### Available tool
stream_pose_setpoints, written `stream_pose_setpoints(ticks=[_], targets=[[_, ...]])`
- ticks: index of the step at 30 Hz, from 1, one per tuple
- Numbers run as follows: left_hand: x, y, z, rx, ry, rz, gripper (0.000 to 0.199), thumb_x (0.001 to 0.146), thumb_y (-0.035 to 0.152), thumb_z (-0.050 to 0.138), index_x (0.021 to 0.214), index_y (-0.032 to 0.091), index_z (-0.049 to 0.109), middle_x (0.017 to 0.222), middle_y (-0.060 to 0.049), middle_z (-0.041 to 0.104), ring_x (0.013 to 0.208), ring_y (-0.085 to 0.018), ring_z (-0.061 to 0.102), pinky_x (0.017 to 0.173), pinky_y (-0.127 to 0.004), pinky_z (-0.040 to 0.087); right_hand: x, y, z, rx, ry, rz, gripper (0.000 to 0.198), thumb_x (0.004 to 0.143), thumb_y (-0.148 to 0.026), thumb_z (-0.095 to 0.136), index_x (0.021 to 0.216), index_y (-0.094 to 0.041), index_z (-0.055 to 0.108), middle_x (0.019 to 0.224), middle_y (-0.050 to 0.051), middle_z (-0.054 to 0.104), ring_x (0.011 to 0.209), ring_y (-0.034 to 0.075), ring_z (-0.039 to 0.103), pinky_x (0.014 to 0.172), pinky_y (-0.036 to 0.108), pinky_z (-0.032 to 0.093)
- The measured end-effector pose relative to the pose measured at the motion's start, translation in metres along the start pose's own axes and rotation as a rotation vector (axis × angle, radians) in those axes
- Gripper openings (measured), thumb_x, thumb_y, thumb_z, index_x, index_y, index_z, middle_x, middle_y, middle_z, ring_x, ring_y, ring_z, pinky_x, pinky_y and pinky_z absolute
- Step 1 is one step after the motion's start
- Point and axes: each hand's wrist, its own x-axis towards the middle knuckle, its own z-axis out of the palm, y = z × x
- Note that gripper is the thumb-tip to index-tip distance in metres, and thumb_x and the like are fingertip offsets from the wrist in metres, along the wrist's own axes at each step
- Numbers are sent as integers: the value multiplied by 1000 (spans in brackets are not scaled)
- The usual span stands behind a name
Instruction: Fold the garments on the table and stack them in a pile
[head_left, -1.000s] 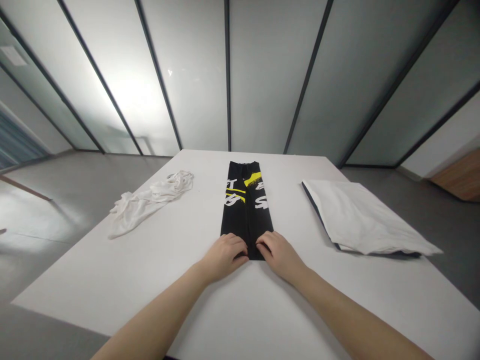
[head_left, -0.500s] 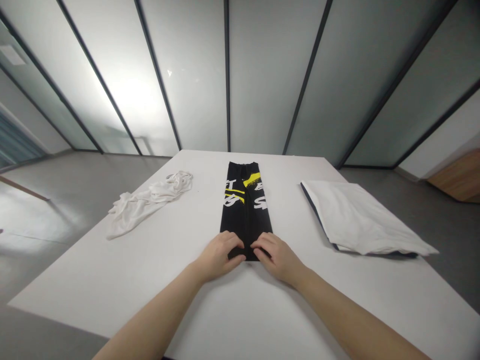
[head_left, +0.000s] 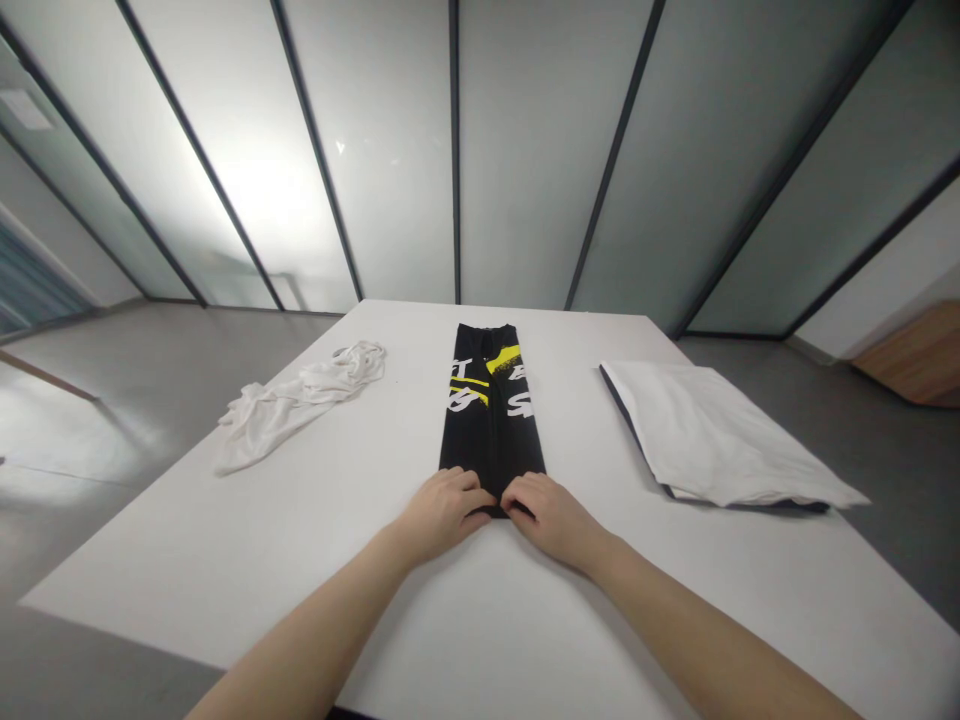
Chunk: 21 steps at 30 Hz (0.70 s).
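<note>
A pair of black pants (head_left: 491, 435) with white lettering and yellow streaks lies flat and lengthwise on the white table (head_left: 472, 620). At its near end, my left hand (head_left: 450, 512) has its fingers and thumb closed on the left part of the hem. Beside it, my right hand (head_left: 551, 520) grips the right part of the same edge in a pinch. The two sets of fingertips nearly meet at the middle, and they hide most of the near edge.
Left of the pants lies a crumpled white cloth (head_left: 307, 400). On the right, a folded white cloth (head_left: 727, 430) with a dark underside reaches towards the table's right edge. Frosted glass panels (head_left: 517, 150) rise behind the table.
Both hands have moved slightly inward, and their fingers have closed on the pants' near edge. The pants and the two white cloths stay in place.
</note>
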Motion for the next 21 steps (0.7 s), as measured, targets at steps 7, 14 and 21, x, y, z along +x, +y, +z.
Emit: stream_pose_setpoints(ticks=[7,14,21], targets=[[4,-2,11,87,15,23,15,105,31,62,109,26,75,97,-2,68,87,-19,60,78,-33,46,2,-10,1,0,3,124,20,90,-19,77,107,-21,66,109,5,67,101,24,60,89,38,48],[9,-2,20,159,77,-32,12,106,26,57,105,22,68,101,-5,66,92,-22,61,81,-36,49,3,-19,3,-53,-16,216,23,93,-21,72,116,-21,67,117,8,65,107,27,60,96,43,50],[6,-1,11,87,84,-72,10,104,21,58,109,24,65,107,-5,67,97,-22,62,86,-37,49,-17,-8,5,-85,190,316,37,92,-2,52,116,-22,72,114,9,70,107,27,61,98,44,50]])
